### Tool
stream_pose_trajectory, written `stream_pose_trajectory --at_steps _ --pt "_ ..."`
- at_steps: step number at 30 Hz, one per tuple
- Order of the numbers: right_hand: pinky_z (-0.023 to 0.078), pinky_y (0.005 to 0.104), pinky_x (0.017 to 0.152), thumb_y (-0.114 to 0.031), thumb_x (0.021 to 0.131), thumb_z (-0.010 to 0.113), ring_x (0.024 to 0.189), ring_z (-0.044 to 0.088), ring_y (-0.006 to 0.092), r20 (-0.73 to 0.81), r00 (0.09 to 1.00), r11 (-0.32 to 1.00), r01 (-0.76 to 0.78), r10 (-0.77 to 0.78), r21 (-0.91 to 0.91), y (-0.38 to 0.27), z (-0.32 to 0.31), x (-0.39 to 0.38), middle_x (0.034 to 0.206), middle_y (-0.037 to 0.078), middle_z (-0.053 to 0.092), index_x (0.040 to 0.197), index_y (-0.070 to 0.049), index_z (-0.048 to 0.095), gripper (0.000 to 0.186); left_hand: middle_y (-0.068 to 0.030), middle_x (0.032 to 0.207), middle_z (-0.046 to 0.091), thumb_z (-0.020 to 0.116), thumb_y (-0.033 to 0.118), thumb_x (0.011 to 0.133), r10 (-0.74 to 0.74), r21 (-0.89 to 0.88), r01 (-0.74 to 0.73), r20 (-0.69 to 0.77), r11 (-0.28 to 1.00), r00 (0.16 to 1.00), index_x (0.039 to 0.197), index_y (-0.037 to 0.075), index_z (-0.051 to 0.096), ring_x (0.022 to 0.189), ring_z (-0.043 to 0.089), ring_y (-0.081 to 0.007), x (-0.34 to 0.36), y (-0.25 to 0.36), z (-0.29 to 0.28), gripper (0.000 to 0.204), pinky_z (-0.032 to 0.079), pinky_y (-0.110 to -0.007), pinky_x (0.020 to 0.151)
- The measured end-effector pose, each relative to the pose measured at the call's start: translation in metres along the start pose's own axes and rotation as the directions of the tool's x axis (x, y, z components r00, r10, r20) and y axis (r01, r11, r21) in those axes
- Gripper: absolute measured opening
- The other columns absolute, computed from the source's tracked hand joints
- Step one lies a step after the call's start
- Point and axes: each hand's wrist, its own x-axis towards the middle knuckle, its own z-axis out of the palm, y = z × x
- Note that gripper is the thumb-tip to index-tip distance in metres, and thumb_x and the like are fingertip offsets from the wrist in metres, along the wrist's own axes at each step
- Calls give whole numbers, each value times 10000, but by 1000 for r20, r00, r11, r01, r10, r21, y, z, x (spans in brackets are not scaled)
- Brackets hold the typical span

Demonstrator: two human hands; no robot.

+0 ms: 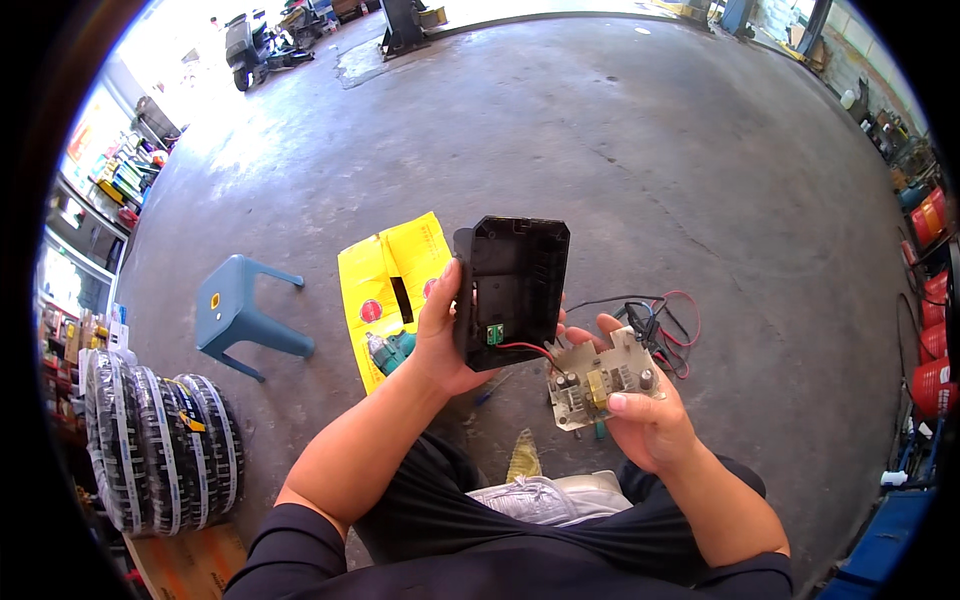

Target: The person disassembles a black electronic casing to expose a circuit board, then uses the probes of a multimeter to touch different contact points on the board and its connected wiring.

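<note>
My left hand grips a black plastic housing by its left side, its hollow inside turned up toward me. A small green terminal block sits in its lower part. From there a red wire runs across to a dusty circuit board, which my right hand holds with the thumb over its near edge. Capacitors and other parts stand on the board. Behind it, black and red cables lie coiled on the floor. A teal tool, partly hidden by my left arm, rests on a yellow sheet.
A blue plastic stool stands at the left. Several wrapped tyres are stacked nearer me on that side. Red drums and a blue box line the right edge. A motorbike is parked far left on the concrete floor.
</note>
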Motion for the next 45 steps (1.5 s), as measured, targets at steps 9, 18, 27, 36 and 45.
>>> stream_pose_trajectory --at_steps 9,18,27,36,45 --pt "330 483 1145 -98 826 682 1373 418 327 -30 999 999 -20 20 27 -1 -3 -4 1491 208 384 1514 -37 234 823 -237 1369 535 472 715 918 0 34 2 -49 999 999 1487 16 368 1216 588 -361 1 -2 -3 907 473 -494 1052" --pt "396 489 1090 -186 925 536 1263 542 324 -186 978 982 -66 100 178 4 -12 5 1381 200 548 1397 -33 409 511 -152 1293 581 827 134 769 38 267 5 -155 964 987 1536 58 276 1165 622 -275 -5 -6 -5 947 469 -431 1048" --pt "475 423 1024 -397 956 556 1199 594 247 -160 984 997 -75 75 6 24 -32 10 1331 91 602 1364 -60 527 531 -233 1395 512 960 215 595 462 945 -327 290 1 838 1578 44 97 1260 544 -348 -22 -33 36 1319 409 -415 1081" --pt "495 407 1014 -555 963 537 1214 588 235 -117 991 993 -78 67 -88 30 -30 11 1367 87 571 1410 -81 486 654 -211 1405 521 952 215 590 462 912 -374 407 -168 787 1563 30 159 1255 528 -364 -28 -34 39 1269 421 -435 1066" --pt "408 449 1100 -357 948 529 1283 542 285 -158 984 997 -81 83 14 25 -26 11 1405 126 558 1417 -45 493 565 -171 1321 555 926 201 666 446 876 -241 34 417 894 1580 45 106 1239 541 -247 -24 -33 37 1238 394 -363 1080"
